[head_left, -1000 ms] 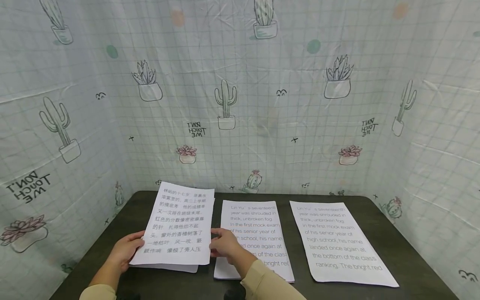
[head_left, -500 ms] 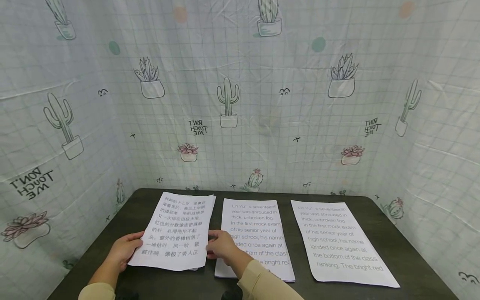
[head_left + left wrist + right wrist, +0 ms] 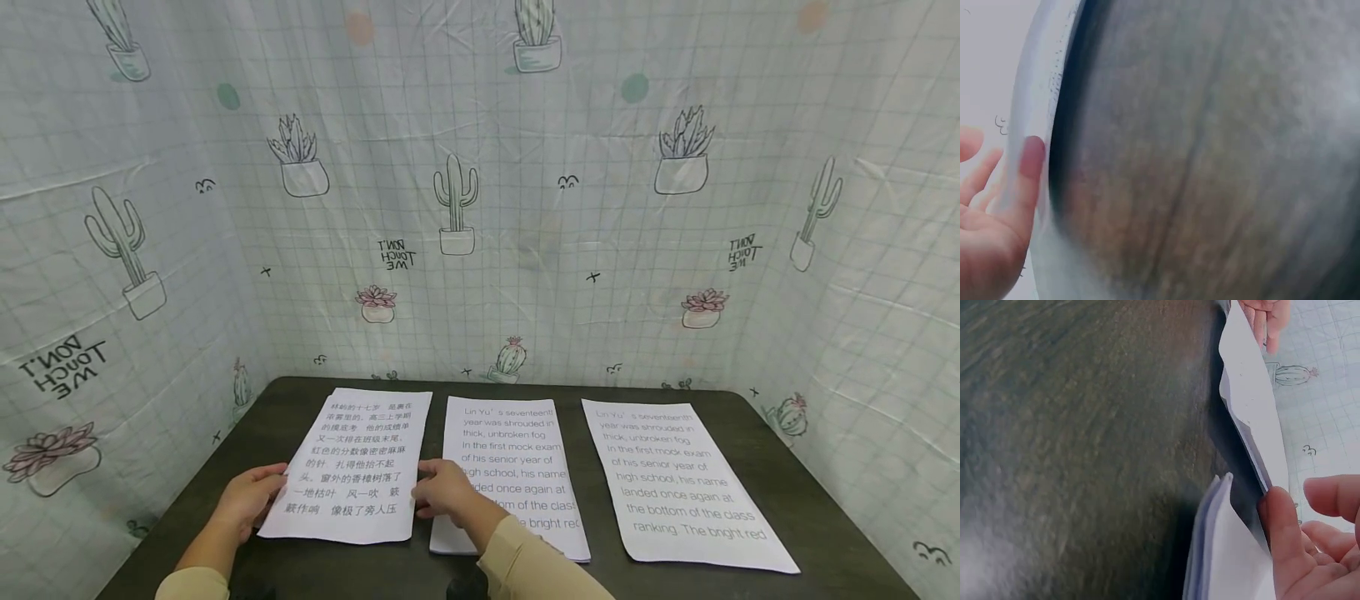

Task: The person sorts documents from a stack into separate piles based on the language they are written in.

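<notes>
A stack of white paper sheets printed with Chinese characters (image 3: pixel 348 458) lies on the dark table at the left. My left hand (image 3: pixel 251 497) touches its left edge with extended fingers. On the opposite side my right hand (image 3: pixel 442 492) has its fingertips at the right edge, near the lower corner. In the left wrist view a fingertip (image 3: pixel 1033 153) rests against the paper's side. One digit (image 3: pixel 1280 512) meets the stack's edge in the right wrist view, with the other fingers spread apart from it. The right forearm passes over a middle stack with English print (image 3: pixel 510 450).
Another sheet with English print (image 3: pixel 675 483) lies at the right of the dark wooden table (image 3: pixel 600 575). A pale curtain with cactus drawings (image 3: pixel 510 208) encloses the table at the back and both sides.
The top Chinese-text sheet, earlier raised and offset over the stack, has come down and now lies nearly even with the sheets below. Both hands have stayed at its sides.
</notes>
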`<action>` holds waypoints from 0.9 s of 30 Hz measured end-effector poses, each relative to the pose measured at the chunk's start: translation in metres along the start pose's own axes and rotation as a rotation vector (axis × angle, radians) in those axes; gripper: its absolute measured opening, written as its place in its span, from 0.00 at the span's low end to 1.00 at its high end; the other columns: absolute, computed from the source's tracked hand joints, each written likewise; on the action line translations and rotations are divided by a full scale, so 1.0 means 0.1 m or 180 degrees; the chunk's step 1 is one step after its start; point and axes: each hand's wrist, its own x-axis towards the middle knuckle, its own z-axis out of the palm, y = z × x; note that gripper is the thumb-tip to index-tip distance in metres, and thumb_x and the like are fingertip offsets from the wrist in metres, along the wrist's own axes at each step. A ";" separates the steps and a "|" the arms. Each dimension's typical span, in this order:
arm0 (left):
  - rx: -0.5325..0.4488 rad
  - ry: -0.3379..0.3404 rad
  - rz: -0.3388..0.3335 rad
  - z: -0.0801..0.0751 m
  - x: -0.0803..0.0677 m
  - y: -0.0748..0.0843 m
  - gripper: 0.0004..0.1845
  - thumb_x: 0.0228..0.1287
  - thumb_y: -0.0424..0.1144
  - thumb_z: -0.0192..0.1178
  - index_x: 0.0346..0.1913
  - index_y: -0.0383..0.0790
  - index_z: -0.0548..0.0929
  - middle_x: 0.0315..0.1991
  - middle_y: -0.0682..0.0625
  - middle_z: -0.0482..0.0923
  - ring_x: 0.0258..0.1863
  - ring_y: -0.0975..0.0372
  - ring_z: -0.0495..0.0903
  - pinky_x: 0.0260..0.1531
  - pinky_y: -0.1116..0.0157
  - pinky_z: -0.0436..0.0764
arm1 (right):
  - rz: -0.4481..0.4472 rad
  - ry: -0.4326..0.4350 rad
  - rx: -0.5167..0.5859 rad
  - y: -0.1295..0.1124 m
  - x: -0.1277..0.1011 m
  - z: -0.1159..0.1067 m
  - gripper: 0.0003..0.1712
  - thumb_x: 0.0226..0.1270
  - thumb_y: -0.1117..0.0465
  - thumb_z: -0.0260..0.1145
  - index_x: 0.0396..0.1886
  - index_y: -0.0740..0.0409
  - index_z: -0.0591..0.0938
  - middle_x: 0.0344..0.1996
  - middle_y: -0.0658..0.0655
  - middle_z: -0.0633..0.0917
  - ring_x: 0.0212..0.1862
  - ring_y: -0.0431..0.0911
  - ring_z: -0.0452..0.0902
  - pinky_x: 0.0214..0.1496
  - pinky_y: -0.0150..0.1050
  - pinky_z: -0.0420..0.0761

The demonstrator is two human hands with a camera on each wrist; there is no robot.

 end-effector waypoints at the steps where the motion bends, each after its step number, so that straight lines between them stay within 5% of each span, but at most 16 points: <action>1: -0.0007 -0.0003 0.0033 -0.01 0.00 0.00 0.26 0.70 0.35 0.49 0.67 0.24 0.65 0.59 0.25 0.70 0.34 0.62 0.81 0.32 0.65 0.82 | -0.0010 0.0002 -0.0013 -0.01 0.00 -0.01 0.31 0.59 0.74 0.63 0.65 0.69 0.72 0.36 0.59 0.83 0.36 0.46 0.83 0.37 0.40 0.87; 6: 0.0102 0.0008 0.0223 -0.02 -0.04 0.06 0.27 0.70 0.34 0.50 0.67 0.22 0.65 0.63 0.25 0.67 0.45 0.53 0.80 0.43 0.64 0.83 | -0.0053 -0.0020 -0.0045 -0.01 0.00 -0.09 0.32 0.59 0.73 0.64 0.65 0.68 0.72 0.39 0.60 0.82 0.39 0.49 0.84 0.39 0.43 0.87; 13: 0.0141 0.0012 0.0350 0.04 -0.12 0.18 0.28 0.70 0.33 0.50 0.69 0.24 0.63 0.68 0.26 0.62 0.63 0.39 0.68 0.64 0.44 0.71 | -0.0115 -0.0082 -0.0109 0.06 0.02 -0.29 0.34 0.58 0.70 0.66 0.66 0.67 0.71 0.42 0.62 0.83 0.42 0.51 0.85 0.42 0.44 0.87; 27: -0.0010 -0.0326 0.0512 0.45 -0.18 0.34 0.28 0.71 0.34 0.52 0.70 0.26 0.63 0.69 0.28 0.64 0.67 0.41 0.68 0.63 0.49 0.75 | -0.0151 0.0055 -0.0180 0.14 -0.01 -0.73 0.34 0.61 0.68 0.65 0.68 0.65 0.70 0.45 0.61 0.82 0.43 0.48 0.84 0.44 0.43 0.87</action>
